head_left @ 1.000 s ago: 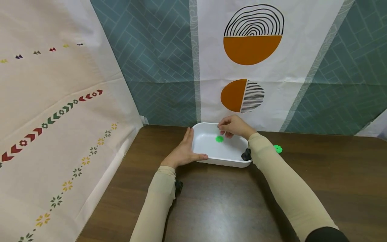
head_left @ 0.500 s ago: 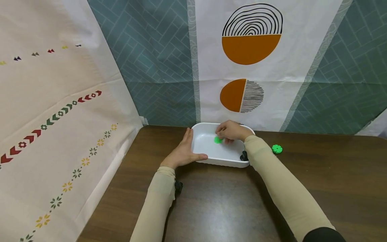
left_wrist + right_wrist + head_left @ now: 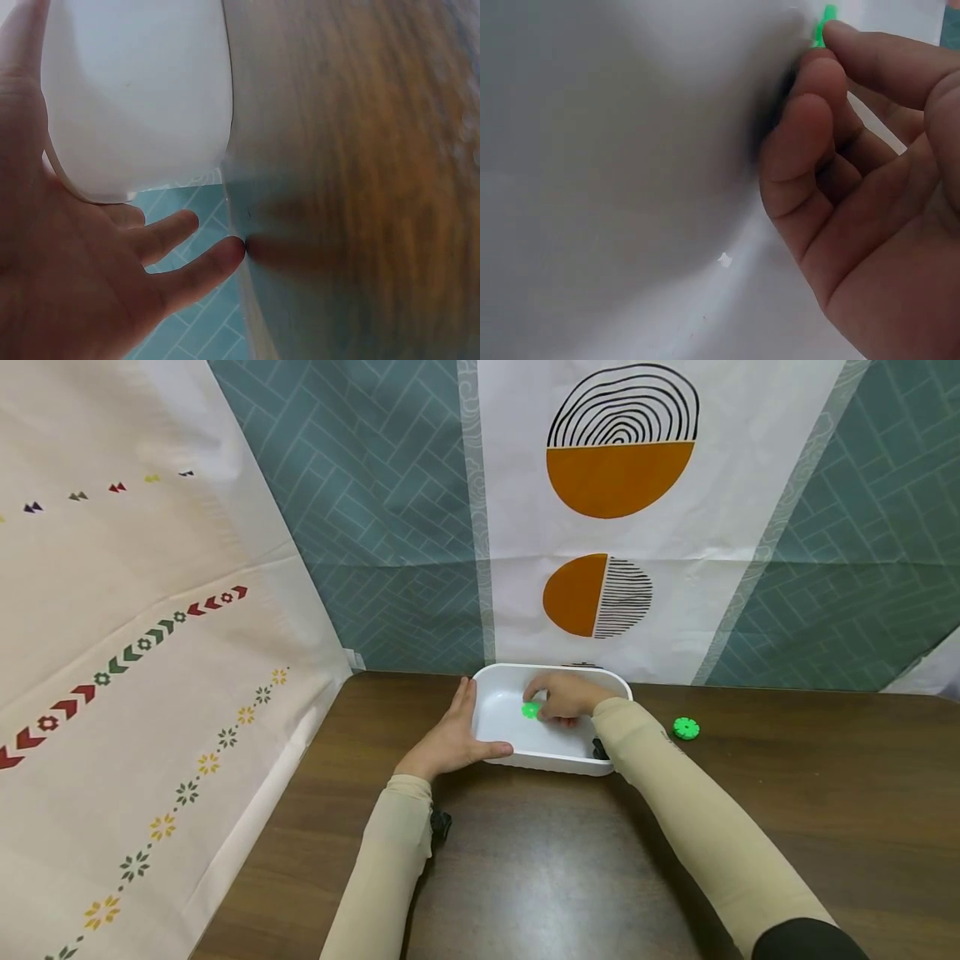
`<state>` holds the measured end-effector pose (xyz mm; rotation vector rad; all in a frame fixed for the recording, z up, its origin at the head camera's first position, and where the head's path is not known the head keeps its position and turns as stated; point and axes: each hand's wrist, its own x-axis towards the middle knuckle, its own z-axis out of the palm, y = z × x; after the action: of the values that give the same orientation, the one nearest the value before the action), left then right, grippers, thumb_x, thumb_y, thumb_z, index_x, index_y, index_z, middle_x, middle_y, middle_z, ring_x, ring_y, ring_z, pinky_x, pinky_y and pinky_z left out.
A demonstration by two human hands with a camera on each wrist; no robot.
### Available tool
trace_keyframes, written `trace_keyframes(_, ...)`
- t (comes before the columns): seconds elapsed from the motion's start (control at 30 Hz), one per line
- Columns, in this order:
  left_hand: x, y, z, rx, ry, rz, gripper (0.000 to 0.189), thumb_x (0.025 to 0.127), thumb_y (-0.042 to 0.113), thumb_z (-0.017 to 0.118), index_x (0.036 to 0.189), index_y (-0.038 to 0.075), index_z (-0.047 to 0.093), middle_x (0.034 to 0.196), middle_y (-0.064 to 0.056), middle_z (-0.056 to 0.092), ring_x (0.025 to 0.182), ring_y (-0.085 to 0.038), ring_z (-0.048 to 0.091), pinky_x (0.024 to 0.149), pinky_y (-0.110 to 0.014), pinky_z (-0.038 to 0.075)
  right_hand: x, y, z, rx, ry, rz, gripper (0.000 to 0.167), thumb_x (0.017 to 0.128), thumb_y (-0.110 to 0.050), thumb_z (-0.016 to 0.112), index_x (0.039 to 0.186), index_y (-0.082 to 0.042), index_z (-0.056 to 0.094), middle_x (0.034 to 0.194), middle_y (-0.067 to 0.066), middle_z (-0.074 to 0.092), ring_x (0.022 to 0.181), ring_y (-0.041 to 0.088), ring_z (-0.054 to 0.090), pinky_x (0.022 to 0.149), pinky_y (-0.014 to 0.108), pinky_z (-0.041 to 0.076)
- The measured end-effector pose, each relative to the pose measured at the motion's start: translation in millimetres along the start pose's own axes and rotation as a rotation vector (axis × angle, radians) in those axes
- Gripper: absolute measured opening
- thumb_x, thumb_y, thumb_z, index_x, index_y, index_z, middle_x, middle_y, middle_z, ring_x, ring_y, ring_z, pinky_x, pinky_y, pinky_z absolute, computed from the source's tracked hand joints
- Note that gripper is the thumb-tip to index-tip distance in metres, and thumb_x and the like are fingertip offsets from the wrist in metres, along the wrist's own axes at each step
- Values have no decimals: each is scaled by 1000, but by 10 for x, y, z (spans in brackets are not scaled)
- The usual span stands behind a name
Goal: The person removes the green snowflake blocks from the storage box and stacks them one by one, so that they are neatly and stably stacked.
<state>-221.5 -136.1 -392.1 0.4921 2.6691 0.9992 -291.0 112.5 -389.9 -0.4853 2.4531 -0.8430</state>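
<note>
A white plastic tray (image 3: 497,720) stands on the table against the back wall. My left hand (image 3: 453,740) rests against its left end, fingers straight along the outside and thumb at the front rim. The left wrist view shows those fingers spread beyond the tray's edge. Inside the tray, my right hand (image 3: 570,695) pinches a small green notched disc (image 3: 530,711) between thumb and forefinger. In the right wrist view, the other fingers curl low over the tray floor, and only part of the disc (image 3: 824,24) shows at the fingertips.
A second green notched disc (image 3: 686,728) lies on the brown wooden table (image 3: 795,777), to the right of the tray. Patterned cloth hangs behind the table, and a cream cloth (image 3: 150,693) borders its left side. Black wrist cameras sit at both sleeves.
My right hand has lowered into the tray and shifted slightly left, closing its thumb and forefinger on the green disc. My left hand stays at the tray's left end.
</note>
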Motion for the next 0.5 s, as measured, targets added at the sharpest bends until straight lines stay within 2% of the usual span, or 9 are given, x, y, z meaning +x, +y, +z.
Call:
trace_keyframes(0.33,7,8,-8,-11,-7,2,131,79,54,84,161,6,-7,167,-13,-12,152,-32,8,118,-44,20,19,-14,26,-46,10,-8,23,92,-3,70,114,-8,63,66,7,56,48,18,51,45,30,47)
trace_keyframes(0.5,0,17,-6,-5,-3,-6,130,79,55,83,162,8,-6,168,-12,-11,151,-33,11,118,-44,21,12,-45,38,-54,10,3,24,91,-3,71,110,-8,58,66,7,57,48,18,51,45,31,46)
